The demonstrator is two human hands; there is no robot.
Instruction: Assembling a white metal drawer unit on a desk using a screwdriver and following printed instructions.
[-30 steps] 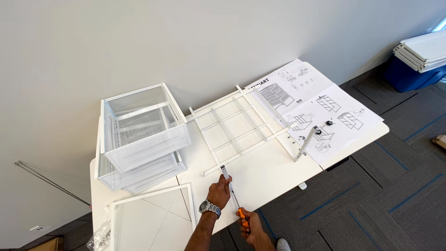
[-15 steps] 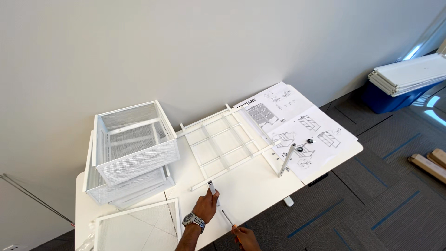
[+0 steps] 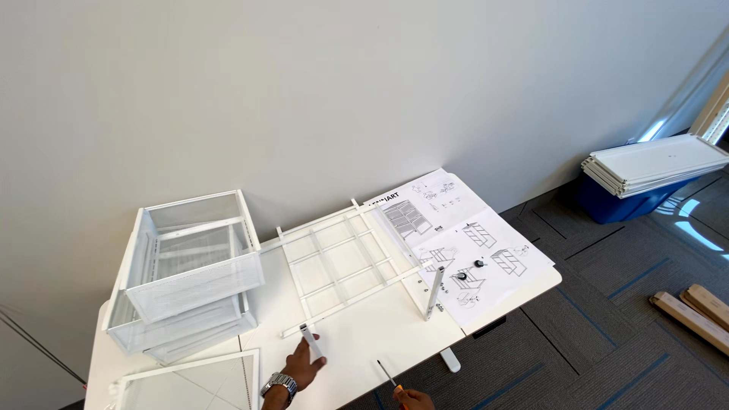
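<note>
My left hand (image 3: 304, 370), with a metal watch on its wrist, grips a short white bar (image 3: 310, 340) at the near part of the white table (image 3: 357, 345). My right hand (image 3: 414, 398) shows only at the bottom edge, closed on an orange-handled screwdriver (image 3: 387, 375) whose shaft points up and left. A white metal side frame (image 3: 342, 262) lies flat just beyond my hands. A second white bar (image 3: 434, 292) rests at the frame's right, beside the open instruction sheets (image 3: 463, 239) with small black parts on them.
Stacked white mesh baskets (image 3: 186, 269) stand at the table's left, and another white frame (image 3: 190, 383) lies at the near left corner. On the carpet to the right sit white boards on a blue bin (image 3: 645, 171) and wooden pieces (image 3: 695, 311).
The view has tilted up, so both hands have slid toward the bottom edge. The left hand still holds the short bar and the right still holds the screwdriver.
</note>
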